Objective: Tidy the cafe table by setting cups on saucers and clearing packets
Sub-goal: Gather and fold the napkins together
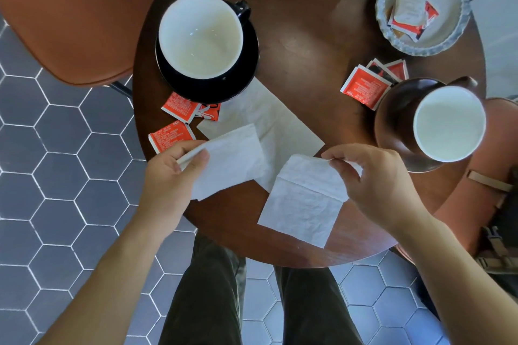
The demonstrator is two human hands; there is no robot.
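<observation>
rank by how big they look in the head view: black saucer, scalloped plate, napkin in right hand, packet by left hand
1. black saucer and scalloped plate: alike, unranked
2. napkin in right hand
3. packet by left hand

Table (302,45) was dark polished wood; cups (200,36) glossy ceramic; napkins (302,202) soft matt paper; packets (364,87) shiny printed paper; chair (70,14) smooth leather.

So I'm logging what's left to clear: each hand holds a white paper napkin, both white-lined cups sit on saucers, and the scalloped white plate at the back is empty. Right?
Not quite: the head view shows the scalloped white plate holding several packets. The rest stands: left hand and right hand each hold a white paper napkin, and both cups sit on saucers.
</observation>
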